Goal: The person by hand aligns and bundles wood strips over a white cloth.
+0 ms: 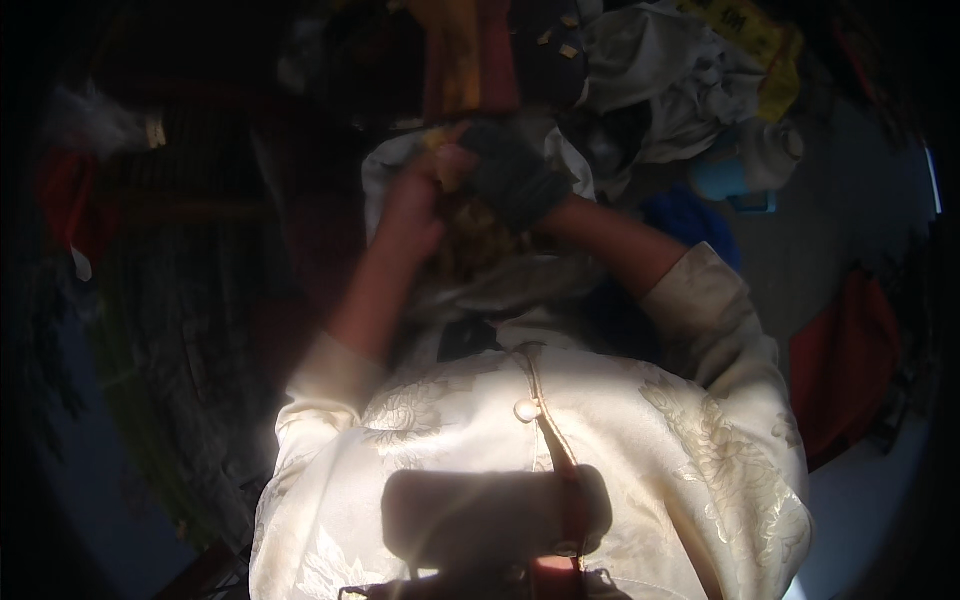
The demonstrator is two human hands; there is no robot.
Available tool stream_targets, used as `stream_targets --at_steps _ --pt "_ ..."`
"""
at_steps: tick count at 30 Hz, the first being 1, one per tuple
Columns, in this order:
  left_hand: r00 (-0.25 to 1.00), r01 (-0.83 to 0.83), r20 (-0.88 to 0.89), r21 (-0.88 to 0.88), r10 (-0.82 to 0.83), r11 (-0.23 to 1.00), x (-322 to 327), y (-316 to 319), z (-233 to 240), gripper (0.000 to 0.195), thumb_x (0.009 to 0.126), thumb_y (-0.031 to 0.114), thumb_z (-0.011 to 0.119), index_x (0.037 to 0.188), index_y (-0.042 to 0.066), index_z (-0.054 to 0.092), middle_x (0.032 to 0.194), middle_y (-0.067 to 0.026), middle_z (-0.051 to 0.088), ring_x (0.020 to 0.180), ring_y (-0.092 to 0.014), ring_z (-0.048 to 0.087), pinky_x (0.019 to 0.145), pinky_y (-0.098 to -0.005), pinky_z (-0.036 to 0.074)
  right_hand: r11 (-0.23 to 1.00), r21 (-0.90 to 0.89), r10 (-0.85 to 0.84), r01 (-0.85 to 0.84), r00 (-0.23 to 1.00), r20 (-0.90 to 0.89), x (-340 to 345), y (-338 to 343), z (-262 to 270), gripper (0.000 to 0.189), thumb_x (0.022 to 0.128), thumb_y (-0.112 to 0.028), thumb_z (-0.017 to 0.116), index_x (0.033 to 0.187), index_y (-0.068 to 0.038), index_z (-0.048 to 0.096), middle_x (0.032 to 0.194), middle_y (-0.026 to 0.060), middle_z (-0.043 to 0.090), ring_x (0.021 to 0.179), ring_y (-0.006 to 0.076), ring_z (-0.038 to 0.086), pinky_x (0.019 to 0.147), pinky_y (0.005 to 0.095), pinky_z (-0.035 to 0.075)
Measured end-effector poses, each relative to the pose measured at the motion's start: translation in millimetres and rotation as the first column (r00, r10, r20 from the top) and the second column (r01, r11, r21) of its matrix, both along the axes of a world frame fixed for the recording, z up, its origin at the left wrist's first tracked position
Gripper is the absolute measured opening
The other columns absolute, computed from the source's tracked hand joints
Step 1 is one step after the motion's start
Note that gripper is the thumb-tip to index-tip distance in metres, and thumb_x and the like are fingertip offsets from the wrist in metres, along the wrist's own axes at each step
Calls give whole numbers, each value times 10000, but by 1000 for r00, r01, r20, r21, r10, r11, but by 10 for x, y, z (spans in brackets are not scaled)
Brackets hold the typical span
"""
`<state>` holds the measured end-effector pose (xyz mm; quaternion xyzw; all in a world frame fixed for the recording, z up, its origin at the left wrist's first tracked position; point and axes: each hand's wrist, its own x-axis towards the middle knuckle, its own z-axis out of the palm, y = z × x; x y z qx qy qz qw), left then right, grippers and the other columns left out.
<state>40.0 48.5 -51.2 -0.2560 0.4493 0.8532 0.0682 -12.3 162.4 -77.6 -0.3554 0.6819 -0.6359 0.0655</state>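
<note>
My left hand (420, 180) is bare, blurred, with its fingers bent inward. My right hand (514, 172) wears a dark grey knit glove and meets the left in front of me. A small yellowish piece (435, 138) shows at the left fingertips; blur hides whether either hand grips it. Below both hands, a whitish cloth or sack (517, 281) lies open with a heap of small brown pieces (480, 240) in it. Just beyond the hands, a yellow-brown wooden bar (459, 60) stands beside a dark red strip (496, 60).
Several light chips (568, 52) lie on a dark surface at the top. To the right are pale crumpled sacking (652, 60), a yellow printed strip (780, 75), a white and light-blue jug (739, 169), blue cloth (694, 221) and red cloth (844, 367). Red fabric (71, 195) hangs far left.
</note>
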Motion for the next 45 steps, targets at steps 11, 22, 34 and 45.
stream_targets --at_steps 11,22,34,45 --pt "879 -248 -286 -957 -380 148 -44 -78 -33 305 771 23 401 1039 58 542 933 -123 523 883 -255 519 771 -321 415 988 152 -22 36 995 -93 -245 158 -106 272 857 -268 479 929 -12 531 793 137 550 711 261 555 608 359 446" --pt "899 -56 -259 -868 -353 494 -77 -237 -59 285 775 -19 333 982 25 524 905 -61 537 861 -156 527 776 -251 406 972 236 61 -11 976 -208 -141 173 164 306 841 -309 492 884 -12 556 766 113 557 685 214 562 639 314 456" --pt "888 -172 -357 -843 -290 510 -162 -354 -245 144 822 114 504 919 30 571 793 -27 588 749 -94 525 701 -218 413 935 234 198 -267 939 283 -281 188 208 327 814 -321 519 927 -23 591 848 103 598 744 214 591 692 322 451" --pt "903 -69 -259 -876 -344 478 -114 -175 -15 162 850 150 495 867 20 591 694 -38 590 651 -94 543 606 -238 427 962 235 -95 136 980 -177 -478 177 -23 285 798 -301 545 911 -46 602 841 107 605 792 213 590 727 318 447"
